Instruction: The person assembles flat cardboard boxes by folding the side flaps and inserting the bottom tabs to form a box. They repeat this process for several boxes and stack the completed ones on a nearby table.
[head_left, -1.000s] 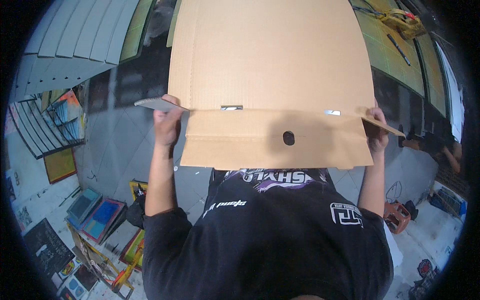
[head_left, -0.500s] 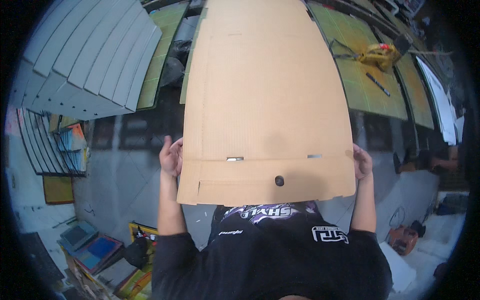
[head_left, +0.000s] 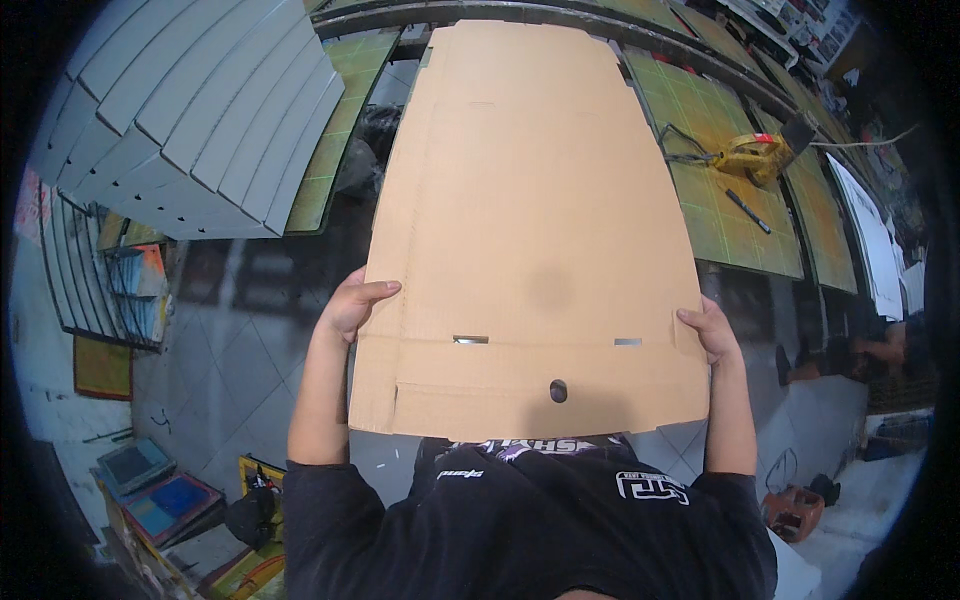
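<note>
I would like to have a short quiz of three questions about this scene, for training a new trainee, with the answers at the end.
1. True or false: the left hand and the right hand both hold the cardboard sheet.
2. Which of these lies beside the yellow tool?
A) a red cup
B) a black pen
C) a white towel
3. Fill in: the oval hole in the sheet is nearer to the ____ hand.

Key: 1. True. 2. B. 3. Right.
</note>
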